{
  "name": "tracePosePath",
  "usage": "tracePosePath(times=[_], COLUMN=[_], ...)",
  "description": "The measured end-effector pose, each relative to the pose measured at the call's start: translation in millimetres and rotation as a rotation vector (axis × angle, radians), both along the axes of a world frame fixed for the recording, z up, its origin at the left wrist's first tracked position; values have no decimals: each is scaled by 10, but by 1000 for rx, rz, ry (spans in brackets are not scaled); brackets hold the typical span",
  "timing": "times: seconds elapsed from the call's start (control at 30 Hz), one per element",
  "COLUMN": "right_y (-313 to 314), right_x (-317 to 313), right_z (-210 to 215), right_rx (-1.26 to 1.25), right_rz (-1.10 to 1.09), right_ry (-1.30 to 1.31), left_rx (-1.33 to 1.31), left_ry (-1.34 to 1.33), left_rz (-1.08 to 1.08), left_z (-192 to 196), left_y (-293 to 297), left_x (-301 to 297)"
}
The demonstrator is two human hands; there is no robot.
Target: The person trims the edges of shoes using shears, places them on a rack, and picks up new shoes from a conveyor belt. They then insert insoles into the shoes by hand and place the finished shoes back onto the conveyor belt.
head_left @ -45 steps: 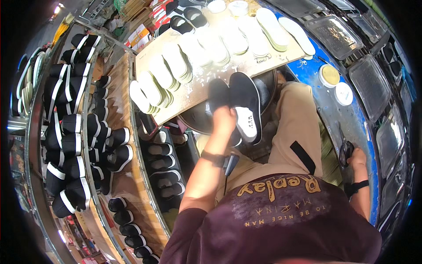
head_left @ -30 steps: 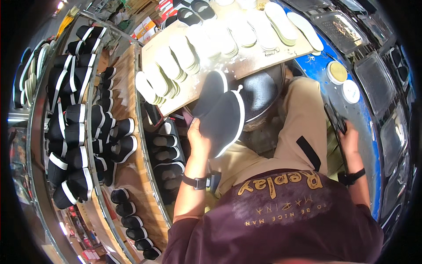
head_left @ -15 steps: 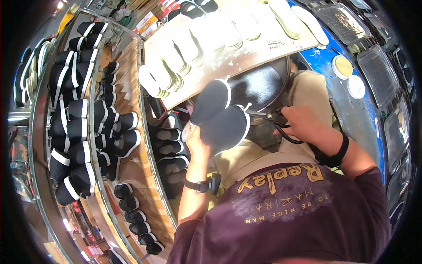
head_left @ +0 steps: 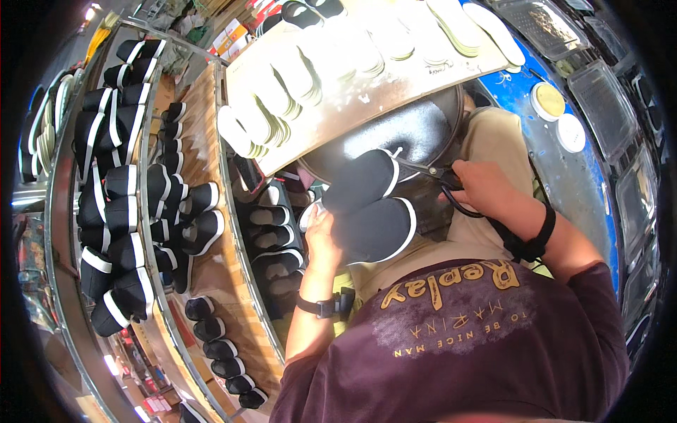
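From where I stand, with twelve as dead ahead, both arms are bent and held out in front. The left hand [head_left: 323, 236] is off toward ten o'clock, closed in a grip, though I can't see most of its fingertips. The left forearm [head_left: 310, 331] runs up almost to twelve, its wrist nearly straight. The right hand [head_left: 483, 187] sits just past twelve, further forward than the left, its back turned up and its fingers curled toward nine. The right forearm [head_left: 568, 243] slants in toward ten. The two hands stay apart.
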State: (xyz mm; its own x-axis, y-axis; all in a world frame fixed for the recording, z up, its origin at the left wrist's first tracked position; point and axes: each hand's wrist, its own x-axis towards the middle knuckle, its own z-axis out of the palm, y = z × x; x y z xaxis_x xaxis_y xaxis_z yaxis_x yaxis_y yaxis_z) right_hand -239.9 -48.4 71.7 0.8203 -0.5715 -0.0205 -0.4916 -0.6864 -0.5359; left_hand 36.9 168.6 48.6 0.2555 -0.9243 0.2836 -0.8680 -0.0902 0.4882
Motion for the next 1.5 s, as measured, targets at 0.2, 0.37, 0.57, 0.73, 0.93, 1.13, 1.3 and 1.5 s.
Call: tracePosePath(times=[0.2,0.37,0.57,0.73,0.93,1.13,1.3,1.5], right_y=[69,294,284,236,307,183,17,-255], right_x=[-70,-27,64,46,87,13,-147,-425], right_z=[-66,-110,-163,33,17,-106,-157,-244], right_rx=[4,47,72,167,137,91,127,-38], right_rz=[-26,131,79,110,250,144,-100,-324], right_ry=[150,2,100,191,72,77,20,-26], left_rx=[-18,-108,37,-21,-97,-188,78,374], left_ry=[1260,1466,744,934,1156,1367,1044,542], left_rz=[285,-136,5,152,313,465,673,96], left_z=[130,-98,-91,-162,-159,-191,-81,17], left_y=[-156,-410,-380,-375,-273,-369,-838,-1083], left_x=[-76,-84,-218,-250,-231,-233,-228,-593])
